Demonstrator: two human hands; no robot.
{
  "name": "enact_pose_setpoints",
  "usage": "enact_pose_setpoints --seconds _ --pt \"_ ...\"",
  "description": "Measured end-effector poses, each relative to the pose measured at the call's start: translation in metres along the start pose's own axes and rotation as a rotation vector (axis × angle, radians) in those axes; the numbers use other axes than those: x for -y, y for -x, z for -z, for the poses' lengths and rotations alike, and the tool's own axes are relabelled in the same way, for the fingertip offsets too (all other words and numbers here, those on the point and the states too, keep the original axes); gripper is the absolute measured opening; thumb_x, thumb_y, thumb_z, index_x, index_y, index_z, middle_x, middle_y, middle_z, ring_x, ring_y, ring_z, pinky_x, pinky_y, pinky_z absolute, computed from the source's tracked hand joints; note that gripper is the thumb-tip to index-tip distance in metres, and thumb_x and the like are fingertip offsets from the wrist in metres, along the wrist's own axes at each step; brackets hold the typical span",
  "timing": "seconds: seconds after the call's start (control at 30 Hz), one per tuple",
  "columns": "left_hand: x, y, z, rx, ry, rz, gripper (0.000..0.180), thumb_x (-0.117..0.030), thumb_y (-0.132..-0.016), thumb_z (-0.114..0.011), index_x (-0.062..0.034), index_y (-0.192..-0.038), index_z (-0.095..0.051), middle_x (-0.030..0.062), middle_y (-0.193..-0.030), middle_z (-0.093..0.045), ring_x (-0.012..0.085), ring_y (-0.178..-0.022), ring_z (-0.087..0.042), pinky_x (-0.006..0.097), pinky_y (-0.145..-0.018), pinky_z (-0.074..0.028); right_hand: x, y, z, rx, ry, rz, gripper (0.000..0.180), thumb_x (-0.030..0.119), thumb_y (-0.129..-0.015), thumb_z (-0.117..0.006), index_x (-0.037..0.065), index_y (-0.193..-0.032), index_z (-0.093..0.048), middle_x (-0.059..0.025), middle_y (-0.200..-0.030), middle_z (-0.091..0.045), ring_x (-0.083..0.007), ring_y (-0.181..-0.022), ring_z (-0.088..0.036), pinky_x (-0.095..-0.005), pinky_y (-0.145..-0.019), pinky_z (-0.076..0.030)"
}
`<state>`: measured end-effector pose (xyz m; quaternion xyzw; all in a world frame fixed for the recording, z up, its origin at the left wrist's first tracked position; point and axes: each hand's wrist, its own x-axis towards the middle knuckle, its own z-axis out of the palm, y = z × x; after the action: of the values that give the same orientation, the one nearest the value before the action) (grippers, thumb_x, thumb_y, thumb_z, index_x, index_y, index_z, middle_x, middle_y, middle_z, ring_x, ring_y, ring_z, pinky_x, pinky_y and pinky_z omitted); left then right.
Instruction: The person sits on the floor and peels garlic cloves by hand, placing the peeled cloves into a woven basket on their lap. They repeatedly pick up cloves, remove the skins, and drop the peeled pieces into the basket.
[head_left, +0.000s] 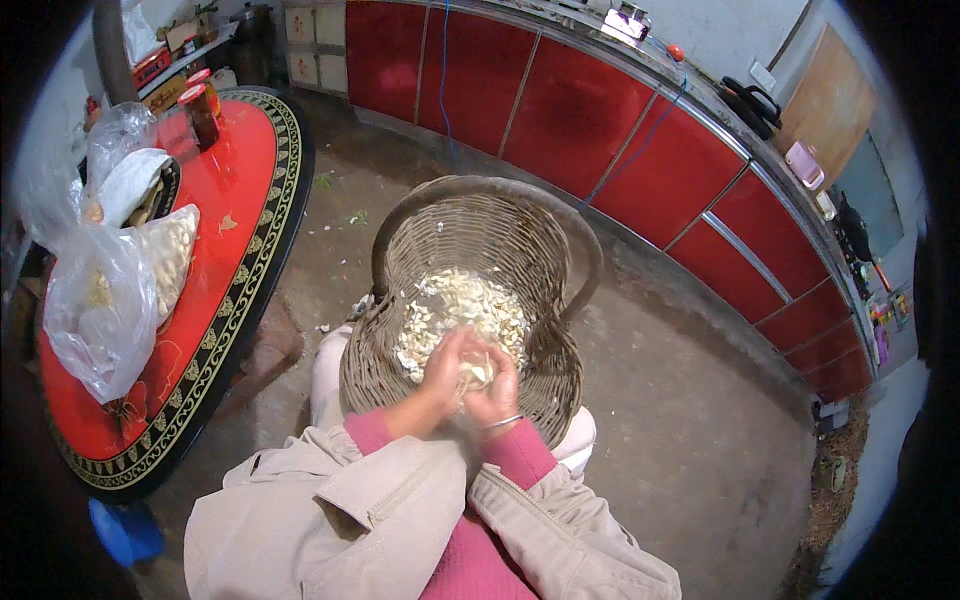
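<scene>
My left hand (pixel 443 372) and right hand (pixel 493 392) meet over one wicker basket (pixel 470 235) on my lap, each grip pinching pale peelings (pixel 460 305). Far left, the red desk (pixel 240 190) carries two clear plastic bags (pixel 100 300) and two red-lidded jars (pixel 203 110).

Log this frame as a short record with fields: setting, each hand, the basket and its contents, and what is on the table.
setting: kitchen with concrete floor and red cabinets
left hand: over the basket, closed around small white pieces
right hand: touching the left, fingers on the same pieces; bangle on wrist
basket: woven wicker with arched handle, resting on the person's lap
contents: pale white peelings piled inside
table: red oval top with patterned rim, at the person's left
on table: clear plastic bags, jars
</scene>
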<state>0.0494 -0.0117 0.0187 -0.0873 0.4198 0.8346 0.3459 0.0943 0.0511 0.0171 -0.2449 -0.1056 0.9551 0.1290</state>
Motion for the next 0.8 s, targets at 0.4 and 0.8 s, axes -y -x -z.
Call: enact_pose_setpoints --seconds 0.4,0.8 --pt "0.011 -0.001 -0.001 0.061 0.248 0.209 0.028 -0.034 -0.08 -0.046 -0.009 -0.091 -0.052 0.0036 -0.087 -0.053 0.0136 -0.076 -0.051 0.028 -0.067 -0.042 -0.016 0.003 -0.005 -0.099 1.014 0.726 0.029 0.011 -0.08 -0.033 -0.005 -0.095 -0.052 -0.0155 -0.1 -0.052 -0.0248 -0.093 -0.048 -0.0313 -0.084 -0.035" --pt "0.003 0.005 -0.004 0.164 0.324 0.279 0.029 -0.038 -0.08 -0.045 -0.0126 -0.094 -0.052 0.0036 -0.09 -0.054 0.014 -0.084 -0.05 0.028 -0.076 -0.04 -0.014 0.013 -0.018 -0.045 1.713 1.234 0.025 0.015 -0.081 -0.039 0.0 -0.094 -0.055 -0.0129 -0.104 -0.05 -0.0296 -0.103 -0.04 -0.037 -0.09 -0.025"
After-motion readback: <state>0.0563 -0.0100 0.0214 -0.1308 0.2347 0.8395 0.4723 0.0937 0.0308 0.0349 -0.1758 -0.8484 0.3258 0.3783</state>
